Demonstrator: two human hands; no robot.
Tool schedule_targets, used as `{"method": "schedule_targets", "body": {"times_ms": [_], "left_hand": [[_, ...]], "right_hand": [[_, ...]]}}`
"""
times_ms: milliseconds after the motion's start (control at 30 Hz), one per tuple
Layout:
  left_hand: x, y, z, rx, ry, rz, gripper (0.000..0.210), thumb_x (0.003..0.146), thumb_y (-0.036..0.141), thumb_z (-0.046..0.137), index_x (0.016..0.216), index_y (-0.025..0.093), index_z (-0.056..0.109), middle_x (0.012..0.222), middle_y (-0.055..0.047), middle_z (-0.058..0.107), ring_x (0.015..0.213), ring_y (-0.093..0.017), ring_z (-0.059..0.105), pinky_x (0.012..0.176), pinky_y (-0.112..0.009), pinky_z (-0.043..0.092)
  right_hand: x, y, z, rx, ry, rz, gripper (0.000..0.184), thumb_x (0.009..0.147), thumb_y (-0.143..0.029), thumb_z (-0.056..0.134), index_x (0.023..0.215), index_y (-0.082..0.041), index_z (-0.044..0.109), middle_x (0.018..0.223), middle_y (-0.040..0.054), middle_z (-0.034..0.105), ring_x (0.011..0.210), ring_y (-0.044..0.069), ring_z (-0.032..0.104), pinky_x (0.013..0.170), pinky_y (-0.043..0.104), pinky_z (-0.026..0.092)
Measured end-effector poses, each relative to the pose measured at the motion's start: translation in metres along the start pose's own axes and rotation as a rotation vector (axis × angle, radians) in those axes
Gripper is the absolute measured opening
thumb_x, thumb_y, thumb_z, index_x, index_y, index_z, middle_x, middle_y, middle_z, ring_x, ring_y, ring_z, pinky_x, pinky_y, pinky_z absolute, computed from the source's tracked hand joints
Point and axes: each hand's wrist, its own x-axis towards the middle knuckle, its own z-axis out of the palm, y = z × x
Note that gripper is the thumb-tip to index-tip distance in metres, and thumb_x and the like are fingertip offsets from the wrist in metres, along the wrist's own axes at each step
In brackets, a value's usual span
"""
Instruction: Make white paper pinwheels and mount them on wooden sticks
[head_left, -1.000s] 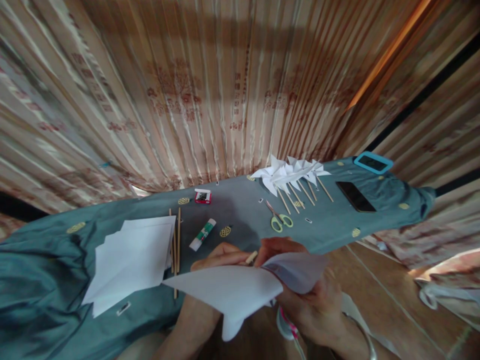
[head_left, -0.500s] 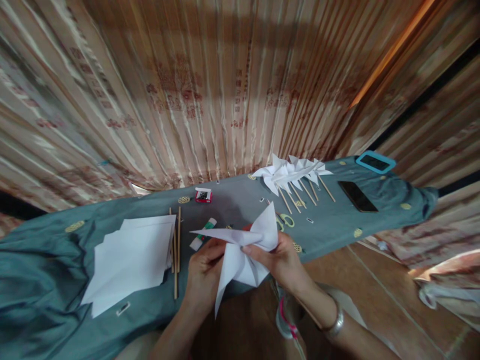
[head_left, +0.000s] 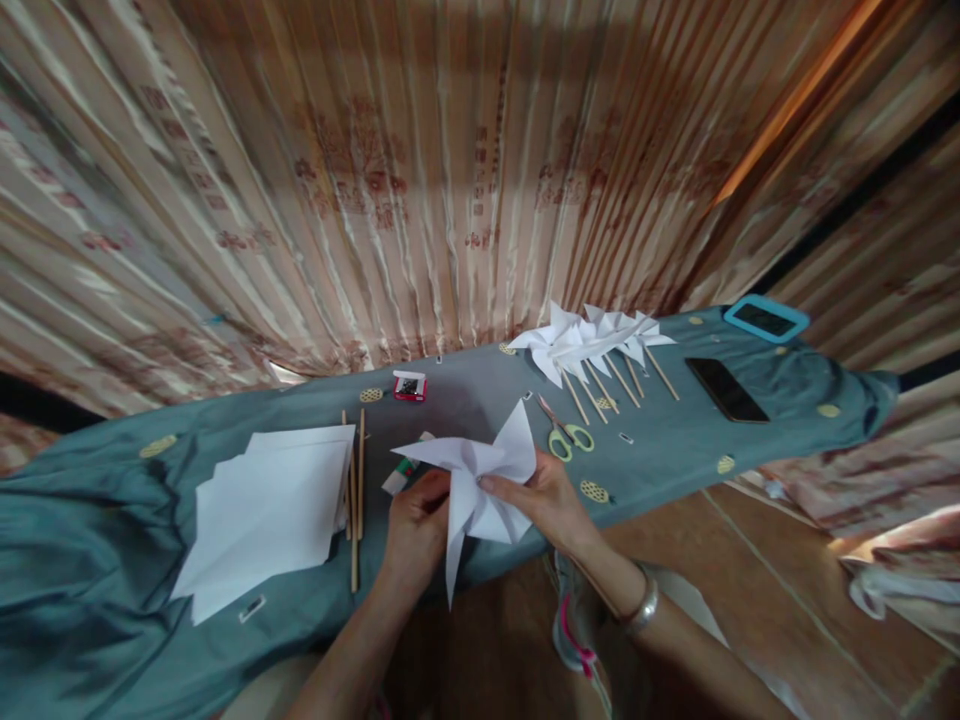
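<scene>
A white paper pinwheel [head_left: 480, 480] is held up in front of me at the near edge of the cloth-covered table. My right hand [head_left: 551, 500] grips it from the right, thumb pressed on its centre where the folded points meet. On the other side, my left hand [head_left: 420, 525] is closed at the pinwheel's left edge; its fingertips are partly hidden behind the paper. Just behind the pinwheel lies a green and white glue stick [head_left: 401, 475], partly covered. Scissors with yellow-green handles [head_left: 570, 440] rest beyond my right hand.
White paper sheets [head_left: 270, 510] are stacked at the left, with wooden sticks [head_left: 355, 570] alongside. A small red box [head_left: 410, 387] sits open behind. Several finished pinwheels on sticks [head_left: 592, 340] lie at the back right, near a dark phone [head_left: 726, 390] and a blue-framed device [head_left: 766, 318].
Both hands have lifted the pinwheel slightly and turned it, so its face shows more openly. The scissors, partly covered before, are now in full view.
</scene>
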Motion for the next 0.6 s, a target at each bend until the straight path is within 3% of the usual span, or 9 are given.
{"method": "schedule_targets", "body": {"times_ms": [233, 433, 600], "left_hand": [[0.003, -0.003, 0.003, -0.021, -0.017, -0.054, 0.02, 0.064, 0.035, 0.066, 0.059, 0.016, 0.07, 0.071, -0.005, 0.069, 0.075, -0.022, 0.062, 0.07, -0.03, 0.048], [0.005, -0.004, 0.001, 0.109, -0.022, -0.005, 0.021, 0.064, 0.035, 0.063, 0.054, 0.017, 0.068, 0.074, -0.006, 0.069, 0.075, -0.022, 0.061, 0.065, -0.028, 0.046], [0.006, -0.006, 0.001, 0.102, -0.015, -0.036, 0.023, 0.065, 0.038, 0.064, 0.064, 0.016, 0.071, 0.076, -0.005, 0.07, 0.075, -0.021, 0.061, 0.063, -0.027, 0.045]], "right_hand": [[0.005, 0.001, -0.006, -0.098, -0.074, 0.01, 0.033, 0.06, -0.04, 0.082, 0.078, -0.015, 0.071, 0.073, 0.0022, 0.072, 0.061, 0.013, 0.061, 0.06, 0.026, 0.05], [0.007, 0.004, -0.015, -0.177, -0.121, 0.028, 0.036, 0.06, -0.047, 0.08, 0.072, -0.015, 0.068, 0.065, -0.0003, 0.065, 0.056, 0.011, 0.054, 0.054, 0.024, 0.045], [0.008, 0.005, -0.016, -0.179, -0.116, 0.024, 0.038, 0.06, -0.05, 0.079, 0.07, -0.016, 0.067, 0.064, -0.0008, 0.063, 0.056, 0.011, 0.052, 0.054, 0.025, 0.044]]}}
